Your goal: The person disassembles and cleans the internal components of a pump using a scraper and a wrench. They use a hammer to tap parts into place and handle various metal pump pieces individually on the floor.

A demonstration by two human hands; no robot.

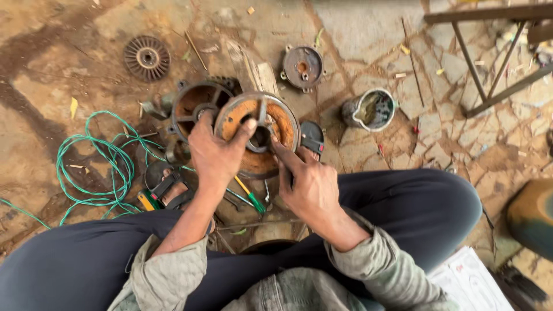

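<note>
My left hand grips the left rim of a rusty round motor end cover, fingers hooked through an opening. On the cover's lower right side sits my right hand, its index finger reaching up to the central hub. The cover is held upright between my knees, above the ground. Behind it stands a second rusty round housing with spokes.
A coil of green wire lies at the left. A finned fan disc, a small end cap and a dirty plastic jug sit farther off. Screwdrivers lie below the cover. A metal frame stands at top right.
</note>
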